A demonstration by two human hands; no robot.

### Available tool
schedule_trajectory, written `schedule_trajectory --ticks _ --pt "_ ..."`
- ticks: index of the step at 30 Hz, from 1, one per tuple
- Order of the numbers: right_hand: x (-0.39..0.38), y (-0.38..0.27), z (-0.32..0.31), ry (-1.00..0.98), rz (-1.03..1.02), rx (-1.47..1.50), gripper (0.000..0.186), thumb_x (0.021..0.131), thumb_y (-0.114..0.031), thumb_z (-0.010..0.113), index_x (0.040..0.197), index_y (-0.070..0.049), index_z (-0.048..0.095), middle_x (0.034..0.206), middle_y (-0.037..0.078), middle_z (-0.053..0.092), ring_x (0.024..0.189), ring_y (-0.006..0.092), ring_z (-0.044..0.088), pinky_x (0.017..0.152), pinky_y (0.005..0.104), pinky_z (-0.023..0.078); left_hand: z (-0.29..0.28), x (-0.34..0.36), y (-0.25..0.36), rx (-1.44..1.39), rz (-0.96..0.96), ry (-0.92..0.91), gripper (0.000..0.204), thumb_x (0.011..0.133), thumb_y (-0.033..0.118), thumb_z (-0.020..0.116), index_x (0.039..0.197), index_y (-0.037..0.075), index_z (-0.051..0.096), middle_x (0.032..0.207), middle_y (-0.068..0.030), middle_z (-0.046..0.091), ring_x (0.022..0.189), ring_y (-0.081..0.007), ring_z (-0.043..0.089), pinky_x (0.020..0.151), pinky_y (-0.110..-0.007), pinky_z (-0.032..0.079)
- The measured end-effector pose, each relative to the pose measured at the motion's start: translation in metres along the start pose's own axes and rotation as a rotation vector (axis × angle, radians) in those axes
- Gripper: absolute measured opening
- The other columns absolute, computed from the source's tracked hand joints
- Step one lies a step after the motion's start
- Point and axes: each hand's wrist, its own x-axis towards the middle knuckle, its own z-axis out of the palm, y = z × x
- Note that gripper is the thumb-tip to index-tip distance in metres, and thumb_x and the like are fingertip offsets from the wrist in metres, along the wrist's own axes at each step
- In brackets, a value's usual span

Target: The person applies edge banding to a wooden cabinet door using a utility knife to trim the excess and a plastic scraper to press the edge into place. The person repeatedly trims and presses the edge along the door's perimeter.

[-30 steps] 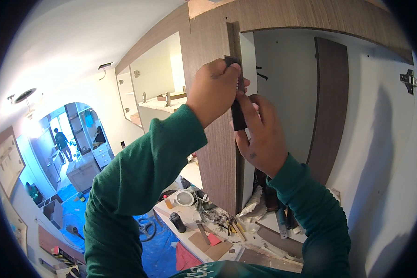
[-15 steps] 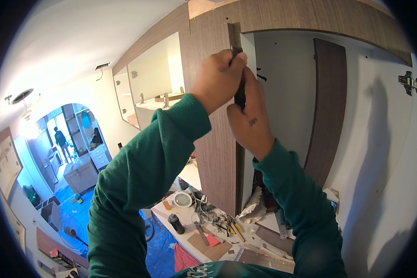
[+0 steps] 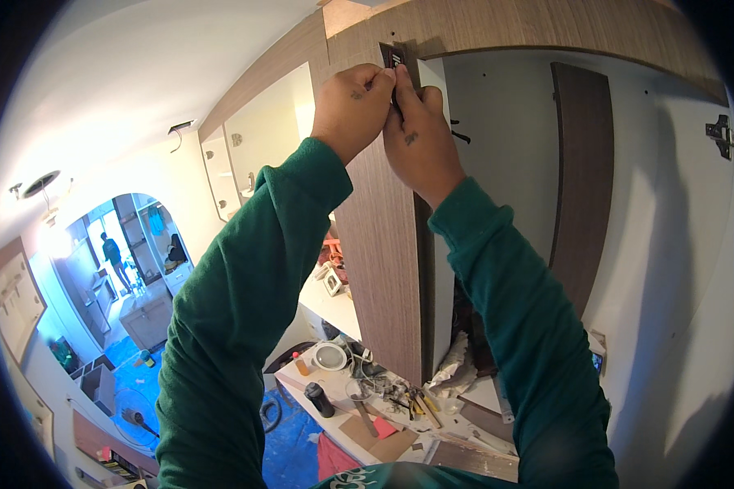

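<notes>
My left hand [image 3: 352, 107] and my right hand [image 3: 422, 140] are raised together near the top of a wood-grain cabinet panel [image 3: 383, 269]. Between their pinched fingers is a dark, flat, narrow piece [image 3: 395, 55] with pale markings, held upright against the panel face. Its upper end sticks out above my fingertips; most of the rest is covered by them, so its exact kind cannot be made out. Both thumbs press close to each other on it. Just right of the panel, the tall cabinet's interior [image 3: 506, 163] lies open.
Below, a cluttered worktop [image 3: 342, 420] carries a black bottle [image 3: 319, 399], a round white light fitting [image 3: 329, 356] and several hand tools [image 3: 420, 405]. A loose dark board [image 3: 581, 187] leans inside the cabinet. Blue sheeting [image 3: 289, 456] covers the floor; a person [image 3: 114, 259] stands far left.
Both hands have shifted left from the panel's right edge onto its face, rising slightly. The upper end of the dark piece, with its pale markings, now shows above the fingers.
</notes>
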Motion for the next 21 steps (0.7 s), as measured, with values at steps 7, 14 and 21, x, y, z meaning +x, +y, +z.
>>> schedule_trajectory --ticks 7,14,21 --pt "0.010 0.001 -0.002 -0.019 -0.009 -0.034 0.056 0.100 -0.019 0.055 0.151 0.002 0.042 0.110 0.025 0.051 0.080 0.0419 0.067 0.076 0.0469 0.058 -0.002 0.009 0.000 0.058 0.064 0.034 0.035 0.096 0.031 0.058 0.090 -0.001 0.073 0.073 -0.0183 0.069 0.069 -0.0313 0.068 0.068 -0.041 0.053" --pt "0.010 0.001 -0.002 -0.037 0.020 -0.024 0.056 0.101 -0.022 0.054 0.151 0.001 0.043 0.109 0.025 0.052 0.082 0.0422 0.068 0.075 0.0471 0.058 -0.004 0.008 -0.001 0.077 0.054 -0.003 0.035 0.097 0.031 0.058 0.091 0.000 0.073 0.074 -0.0171 0.070 0.069 -0.0301 0.069 0.069 -0.040 0.054" --pt "0.013 -0.001 -0.009 0.043 -0.028 -0.014 0.052 0.104 -0.022 0.051 0.150 0.002 0.044 0.111 0.025 0.054 0.084 0.0410 0.067 0.076 0.0466 0.058 -0.005 0.010 0.000 -0.042 0.073 0.039 0.034 0.097 0.030 0.058 0.097 0.000 0.074 0.082 -0.0160 0.073 0.077 -0.0285 0.070 0.074 -0.038 0.055"
